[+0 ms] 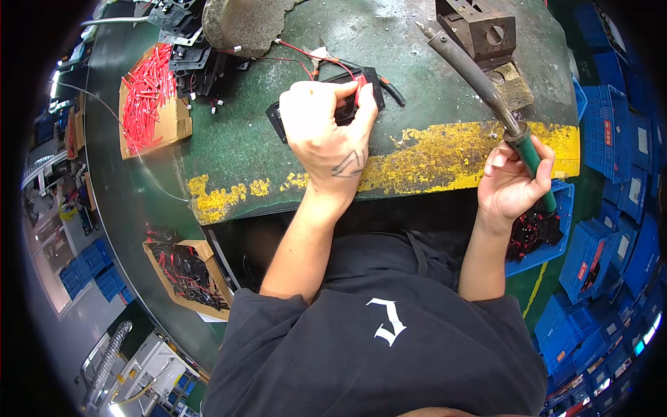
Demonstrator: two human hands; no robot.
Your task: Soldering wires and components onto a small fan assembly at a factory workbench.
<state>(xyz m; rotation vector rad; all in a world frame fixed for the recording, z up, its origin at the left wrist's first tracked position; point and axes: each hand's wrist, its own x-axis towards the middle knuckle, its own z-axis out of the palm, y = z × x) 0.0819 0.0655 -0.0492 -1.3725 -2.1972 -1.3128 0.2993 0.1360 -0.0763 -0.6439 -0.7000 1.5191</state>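
My right hand (515, 177) is closed round the green handle of a soldering iron (479, 80). The iron's long metal shaft slants up and left, its tip in the air over the bench, left of a metal stand (481, 35). My left hand (323, 128) is closed in a pinch, thumb and forefinger on a small red piece (360, 83). Beneath that hand lies a flat black plastic part (276, 124), mostly covered by my fingers. A thin red wire (299, 48) runs from the part's area. Just beyond it lies a tool with a dark handle (392, 92), perhaps pliers.
A carton of red tubes (146, 104) stands at the left, beside stacked black plastic parts (198, 66). A stone-like slab (243, 28) lies at the back. Below left is a carton of wired black parts (187, 274); blue crates (604, 132) line the right.
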